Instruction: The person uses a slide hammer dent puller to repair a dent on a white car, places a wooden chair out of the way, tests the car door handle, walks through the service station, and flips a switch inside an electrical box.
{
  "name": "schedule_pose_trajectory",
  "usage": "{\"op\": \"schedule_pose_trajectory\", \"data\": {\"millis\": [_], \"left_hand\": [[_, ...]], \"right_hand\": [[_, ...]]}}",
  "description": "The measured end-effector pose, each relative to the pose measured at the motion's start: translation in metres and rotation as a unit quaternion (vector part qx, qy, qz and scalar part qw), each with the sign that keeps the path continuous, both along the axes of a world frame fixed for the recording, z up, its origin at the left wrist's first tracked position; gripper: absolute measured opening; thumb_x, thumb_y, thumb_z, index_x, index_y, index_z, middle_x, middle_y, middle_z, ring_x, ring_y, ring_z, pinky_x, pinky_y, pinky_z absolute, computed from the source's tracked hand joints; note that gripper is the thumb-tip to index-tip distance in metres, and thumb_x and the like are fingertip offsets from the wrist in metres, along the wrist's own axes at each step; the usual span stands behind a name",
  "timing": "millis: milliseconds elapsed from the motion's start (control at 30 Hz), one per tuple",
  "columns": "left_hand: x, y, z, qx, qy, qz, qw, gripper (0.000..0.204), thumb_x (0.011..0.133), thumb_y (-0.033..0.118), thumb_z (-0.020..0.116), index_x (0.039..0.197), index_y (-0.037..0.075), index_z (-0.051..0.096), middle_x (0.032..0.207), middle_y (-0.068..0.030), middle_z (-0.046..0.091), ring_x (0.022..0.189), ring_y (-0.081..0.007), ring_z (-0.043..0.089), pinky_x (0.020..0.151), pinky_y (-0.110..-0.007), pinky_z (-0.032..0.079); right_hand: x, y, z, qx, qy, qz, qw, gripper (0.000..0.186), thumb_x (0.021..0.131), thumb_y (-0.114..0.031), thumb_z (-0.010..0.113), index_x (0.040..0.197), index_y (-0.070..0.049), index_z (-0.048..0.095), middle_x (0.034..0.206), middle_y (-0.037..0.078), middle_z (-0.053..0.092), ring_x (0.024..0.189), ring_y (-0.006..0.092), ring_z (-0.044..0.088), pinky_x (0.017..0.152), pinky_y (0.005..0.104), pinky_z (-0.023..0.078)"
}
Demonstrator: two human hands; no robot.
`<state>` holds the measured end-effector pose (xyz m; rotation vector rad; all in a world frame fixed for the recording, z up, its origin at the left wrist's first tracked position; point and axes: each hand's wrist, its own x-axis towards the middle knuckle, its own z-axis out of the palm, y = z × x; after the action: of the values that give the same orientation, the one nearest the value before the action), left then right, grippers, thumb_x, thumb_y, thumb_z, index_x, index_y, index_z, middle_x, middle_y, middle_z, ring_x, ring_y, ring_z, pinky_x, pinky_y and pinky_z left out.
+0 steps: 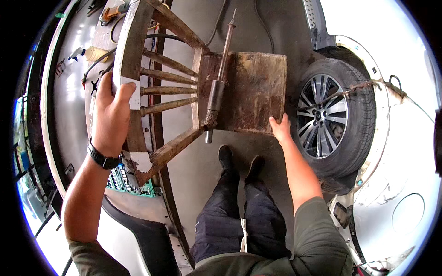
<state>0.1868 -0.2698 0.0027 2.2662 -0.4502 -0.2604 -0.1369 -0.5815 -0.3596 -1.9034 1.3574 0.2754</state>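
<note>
A worn wooden chair (251, 92) with a spindled back is held between my two hands. My left hand (113, 112), a black watch at its wrist, is closed around the back's top rail, beside a white patch. At the seat's near right corner, my right hand (281, 127) grips the edge, thumb on top. Across the seat, close to the spindles, lies a slide hammer (215, 94): a long thin rusty rod with a thick metal weight. Its near end sticks out past the seat's edge. The fingers under the wood are hidden on both hands.
Close on the right stands a white car's wheel (322, 117), with a rusty chain (354, 88) stretched across it. To the left, a metal bench (69, 99) carries a spray bottle (90, 54), cables and a green socket set (131, 181). Hoses (264, 25) run over the floor ahead.
</note>
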Motion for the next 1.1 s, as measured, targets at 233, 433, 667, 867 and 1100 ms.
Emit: {"op": "schedule_pose_trajectory", "data": {"millis": [233,433,667,867,1100], "left_hand": [[-0.040,0.043,-0.010,-0.165,0.355,0.166,0.905,0.052,0.095,0.049,0.058,0.123,0.005,0.061,0.099,-0.0111,0.069,0.085,-0.0181,0.066,0.077,-0.035,0.057],[-0.105,0.060,-0.003,-0.274,0.355,0.097,0.888,0.050,0.102,0.044,0.049,0.116,-0.003,0.062,0.077,-0.0072,0.062,0.075,-0.0192,0.061,0.086,-0.039,0.052],[-0.212,0.132,0.021,-0.256,0.347,0.210,0.877,0.048,0.096,0.038,0.058,0.114,-0.006,0.061,0.074,-0.0094,0.061,0.074,-0.0189,0.060,0.077,-0.036,0.051],[-0.330,0.234,0.020,-0.249,0.372,0.295,0.844,0.049,0.095,0.037,0.058,0.117,-0.007,0.061,0.085,-0.0110,0.064,0.075,-0.0196,0.060,0.077,-0.033,0.051],[-0.456,0.354,0.030,-0.157,0.377,0.256,0.876,0.047,0.091,0.037,0.063,0.114,-0.004,0.062,0.087,-0.0094,0.068,0.082,-0.0201,0.064,0.081,-0.036,0.052]], "right_hand": [[-0.006,-0.012,-0.017,0.204,-0.072,-0.147,0.965,0.099,0.093,-0.056,0.064,0.159,0.001,0.018,0.164,0.027,0.017,0.152,0.0389,0.023,0.120,0.0493,0.027],[-0.015,-0.007,-0.015,0.339,-0.094,-0.203,0.914,0.103,0.092,-0.068,0.055,0.161,-0.003,0.016,0.168,0.017,0.014,0.155,0.0326,0.014,0.122,0.0521,0.013],[-0.107,0.054,-0.001,0.448,-0.112,-0.187,0.867,0.099,0.091,-0.067,0.056,0.160,-0.006,0.022,0.169,0.014,0.016,0.155,0.0283,0.012,0.123,0.0500,0.008],[-0.209,0.139,0.001,0.404,0.037,-0.106,0.908,0.121,0.085,-0.071,0.062,0.160,0.000,-0.002,0.169,0.020,0.003,0.156,0.0345,0.008,0.122,0.0551,0.013],[-0.300,0.241,0.025,0.449,0.070,-0.077,0.887,0.118,0.082,-0.048,0.075,0.160,0.000,0.000,0.168,0.021,0.004,0.156,0.0312,0.003,0.124,0.0428,0.010]]}}
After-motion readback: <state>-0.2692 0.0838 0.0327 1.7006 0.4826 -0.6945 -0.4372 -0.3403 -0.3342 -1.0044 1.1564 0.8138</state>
